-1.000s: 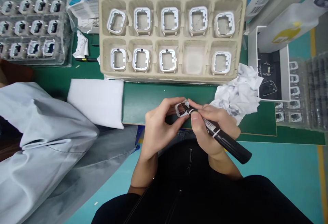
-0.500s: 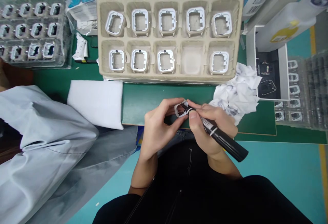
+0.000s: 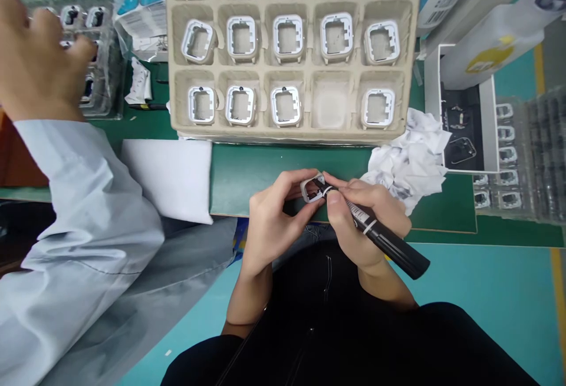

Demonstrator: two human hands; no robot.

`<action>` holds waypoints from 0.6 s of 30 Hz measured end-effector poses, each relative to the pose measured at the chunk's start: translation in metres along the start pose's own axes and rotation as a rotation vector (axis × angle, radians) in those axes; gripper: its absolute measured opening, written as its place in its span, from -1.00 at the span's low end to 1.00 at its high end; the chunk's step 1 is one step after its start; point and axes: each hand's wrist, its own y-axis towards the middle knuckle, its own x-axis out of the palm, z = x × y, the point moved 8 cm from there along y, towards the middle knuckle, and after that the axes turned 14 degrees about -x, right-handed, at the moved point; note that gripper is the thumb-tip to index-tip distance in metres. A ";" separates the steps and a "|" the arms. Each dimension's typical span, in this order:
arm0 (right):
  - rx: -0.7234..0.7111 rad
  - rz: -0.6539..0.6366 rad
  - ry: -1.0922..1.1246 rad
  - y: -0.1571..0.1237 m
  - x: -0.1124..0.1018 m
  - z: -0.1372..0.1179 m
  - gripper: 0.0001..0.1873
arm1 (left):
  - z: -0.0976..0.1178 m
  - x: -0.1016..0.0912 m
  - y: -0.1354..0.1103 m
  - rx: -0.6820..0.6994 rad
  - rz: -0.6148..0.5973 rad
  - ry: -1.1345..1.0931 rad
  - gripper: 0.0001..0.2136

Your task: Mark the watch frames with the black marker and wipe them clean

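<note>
My left hand (image 3: pixel 272 221) pinches a small white square frame (image 3: pixel 311 189) between thumb and fingers, just above the green mat's near edge. My right hand (image 3: pixel 362 218) grips a black marker pen (image 3: pixel 384 238) like a pencil, its tip resting on the frame. The pen's body slants down to the right past my wrist. Beyond my hands lies a beige pulp tray (image 3: pixel 292 132) with several white frames in its cells; one cell in the near row is bare.
A co-worker's hand (image 3: pixel 38 62) in a pale blue sleeve (image 3: pixel 84 197) reaches over a clear tray of parts (image 3: pixel 101 50) at far left. White foam pad (image 3: pixel 170 177) lies left of my hands. Crumpled white paper (image 3: pixel 411 159), a white box (image 3: pixel 469 121) and more clear trays (image 3: pixel 522 162) lie at right.
The co-worker's hand and sleeve have risen into view at the upper left over the clear tray. My own hands, frame and pen have stayed nearly still.
</note>
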 end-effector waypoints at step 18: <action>0.103 -0.001 0.055 -0.004 -0.001 0.007 -0.83 | 0.004 -0.002 -0.004 0.047 0.040 0.000 -0.65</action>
